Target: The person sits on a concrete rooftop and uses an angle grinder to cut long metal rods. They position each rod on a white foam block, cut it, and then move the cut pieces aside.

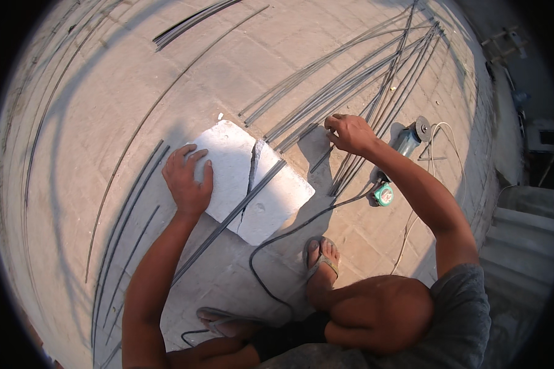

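My left hand (188,178) rests with fingers apart on the left part of a white, cracked slab (224,160). Several grey steel rods (240,209) lie slanting across the slab's right part. Above and right of the slab, my right hand (348,132) has curled fingers among more rods (314,104); what it grips, if anything, is hidden. Right of that hand lie an angle grinder (409,141) with a disc and a teal tape measure (381,194).
Long rods (129,209) lie on the paved floor (129,74) at left and top. Black and pale cords (271,240) snake near my sandalled feet (320,258). At the right, the paving ends beside concrete steps (517,234).
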Demonstrator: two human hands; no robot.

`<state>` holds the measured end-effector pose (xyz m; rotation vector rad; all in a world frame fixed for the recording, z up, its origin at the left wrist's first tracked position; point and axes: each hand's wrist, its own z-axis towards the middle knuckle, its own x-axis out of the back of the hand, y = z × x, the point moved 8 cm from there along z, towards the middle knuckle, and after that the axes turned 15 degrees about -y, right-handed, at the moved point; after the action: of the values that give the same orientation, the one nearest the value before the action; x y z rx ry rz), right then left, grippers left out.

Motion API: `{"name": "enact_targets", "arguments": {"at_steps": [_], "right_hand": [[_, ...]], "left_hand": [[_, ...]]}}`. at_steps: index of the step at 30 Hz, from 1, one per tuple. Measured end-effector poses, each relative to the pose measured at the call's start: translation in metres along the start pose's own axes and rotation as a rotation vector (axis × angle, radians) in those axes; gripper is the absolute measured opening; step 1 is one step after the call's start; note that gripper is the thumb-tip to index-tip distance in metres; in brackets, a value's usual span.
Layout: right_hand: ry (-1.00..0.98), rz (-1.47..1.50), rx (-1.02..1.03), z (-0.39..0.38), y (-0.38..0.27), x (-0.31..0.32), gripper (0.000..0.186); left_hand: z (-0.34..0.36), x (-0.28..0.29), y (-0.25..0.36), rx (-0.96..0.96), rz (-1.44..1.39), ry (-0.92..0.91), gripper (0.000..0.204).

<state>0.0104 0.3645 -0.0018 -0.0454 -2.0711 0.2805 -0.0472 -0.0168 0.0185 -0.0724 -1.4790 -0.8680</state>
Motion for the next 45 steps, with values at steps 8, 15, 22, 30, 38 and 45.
{"name": "enact_targets", "arguments": {"at_steps": [8, 15, 22, 30, 38, 45], "right_hand": [[-0.055, -0.220, 0.171, 0.048, -0.016, -0.006, 0.033], [-0.014, -0.328, 0.162, 0.060, -0.025, -0.002, 0.024], [0.047, -0.339, 0.132, 0.073, -0.026, 0.002, 0.028], [-0.087, -0.452, 0.256, 0.086, -0.031, 0.007, 0.023], [0.010, -0.461, 0.182, 0.096, -0.036, 0.020, 0.019], [0.046, -0.054, 0.079, 0.091, -0.009, 0.031, 0.019]], "left_hand": [[0.000, -0.001, -0.002, 0.013, -0.011, -0.014, 0.026], [-0.002, -0.002, -0.004, -0.006, 0.032, -0.020, 0.026], [-0.001, -0.004, -0.004, 0.002, 0.014, -0.025, 0.025], [0.000, -0.004, -0.004, 0.014, -0.011, -0.029, 0.026], [-0.002, -0.002, -0.004, 0.009, 0.019, -0.026, 0.026], [-0.001, -0.004, -0.004, 0.019, 0.015, -0.043, 0.027]]}}
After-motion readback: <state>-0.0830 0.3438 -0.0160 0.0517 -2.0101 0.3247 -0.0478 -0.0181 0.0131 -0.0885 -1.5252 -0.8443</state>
